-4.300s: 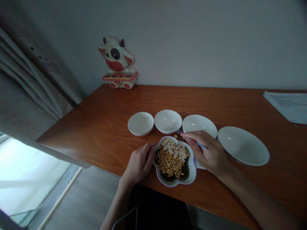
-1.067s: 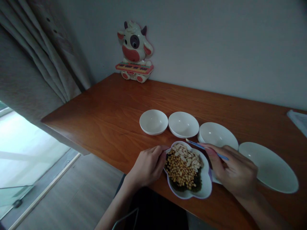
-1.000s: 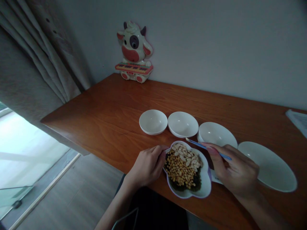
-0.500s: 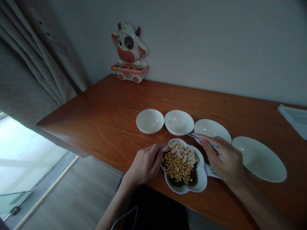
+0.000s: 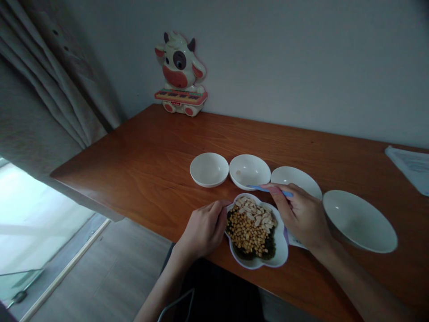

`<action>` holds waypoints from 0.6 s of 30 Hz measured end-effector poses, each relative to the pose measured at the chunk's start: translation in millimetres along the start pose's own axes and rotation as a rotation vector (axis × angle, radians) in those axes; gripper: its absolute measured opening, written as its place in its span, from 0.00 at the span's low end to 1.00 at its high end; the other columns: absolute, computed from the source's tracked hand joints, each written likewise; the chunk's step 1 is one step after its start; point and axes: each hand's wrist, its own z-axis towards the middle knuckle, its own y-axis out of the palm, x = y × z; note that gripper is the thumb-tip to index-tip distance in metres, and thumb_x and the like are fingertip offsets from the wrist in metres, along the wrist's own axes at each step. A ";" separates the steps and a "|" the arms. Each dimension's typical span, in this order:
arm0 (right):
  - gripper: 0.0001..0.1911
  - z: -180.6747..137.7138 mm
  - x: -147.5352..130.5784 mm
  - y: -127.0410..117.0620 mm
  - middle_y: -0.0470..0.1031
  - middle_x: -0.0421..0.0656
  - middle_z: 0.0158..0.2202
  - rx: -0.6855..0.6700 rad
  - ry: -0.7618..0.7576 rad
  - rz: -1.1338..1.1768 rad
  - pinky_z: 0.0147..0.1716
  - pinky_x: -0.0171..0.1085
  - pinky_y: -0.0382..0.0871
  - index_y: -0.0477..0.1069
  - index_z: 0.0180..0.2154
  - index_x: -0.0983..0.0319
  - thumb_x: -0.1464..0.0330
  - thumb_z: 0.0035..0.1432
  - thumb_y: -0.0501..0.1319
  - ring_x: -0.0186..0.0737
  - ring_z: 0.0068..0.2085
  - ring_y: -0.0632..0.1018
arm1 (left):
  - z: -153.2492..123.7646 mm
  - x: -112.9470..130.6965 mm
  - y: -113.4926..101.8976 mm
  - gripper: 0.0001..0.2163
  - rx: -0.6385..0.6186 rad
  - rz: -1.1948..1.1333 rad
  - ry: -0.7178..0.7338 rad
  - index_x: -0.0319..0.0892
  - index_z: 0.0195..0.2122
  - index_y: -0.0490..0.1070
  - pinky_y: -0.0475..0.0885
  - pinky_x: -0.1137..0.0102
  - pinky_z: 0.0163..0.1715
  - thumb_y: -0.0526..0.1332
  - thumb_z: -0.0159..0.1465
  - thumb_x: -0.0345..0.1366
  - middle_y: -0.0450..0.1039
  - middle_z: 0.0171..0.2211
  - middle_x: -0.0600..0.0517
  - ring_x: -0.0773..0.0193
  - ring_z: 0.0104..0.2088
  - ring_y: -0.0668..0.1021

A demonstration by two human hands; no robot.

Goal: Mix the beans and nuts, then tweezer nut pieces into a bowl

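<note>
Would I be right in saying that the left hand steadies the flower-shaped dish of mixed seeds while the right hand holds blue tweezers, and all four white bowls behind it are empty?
Not quite. The head view shows one pale piece in the second bowl from the left; the other three look empty. The left hand does steady the flower-shaped dish, and the right hand holds the blue tweezers.

We could not see the far part of the blue tweezers (image 5: 268,189), which disappeared inside the grip of our right hand (image 5: 300,214). That hand also covered the near rim of the third white dish (image 5: 295,175) and most of a white slip (image 5: 295,241) lying on the surface (image 5: 147,165). The speck in the second dish (image 5: 250,171) was too small to identify. The paper (image 5: 410,165) was cut off by the right edge, and both our forearms ran out of the bottom edge.
</note>
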 end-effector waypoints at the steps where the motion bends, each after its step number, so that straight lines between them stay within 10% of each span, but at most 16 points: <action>1: 0.13 -0.9 0.5 0.0 0.85 0.43 0.37 0.000 0.004 0.002 0.37 0.38 0.78 0.81 0.44 0.58 0.66 0.71 0.57 0.41 0.37 0.84 | -0.1 -0.2 0.1 0.13 0.001 0.001 0.002 0.43 0.54 0.68 0.76 0.63 0.46 0.48 0.76 0.36 0.80 0.45 0.44 0.56 0.43 0.83; 18: 0.13 -6.0 6.7 2.1 0.84 0.42 0.38 0.007 0.048 0.052 0.38 0.38 0.77 0.80 0.45 0.59 0.65 0.71 0.57 0.40 0.38 0.84 | 0.0 -1.3 1.1 0.13 -0.017 0.000 -0.014 0.42 0.55 0.68 0.75 0.63 0.43 0.47 0.77 0.36 0.80 0.45 0.44 0.56 0.42 0.82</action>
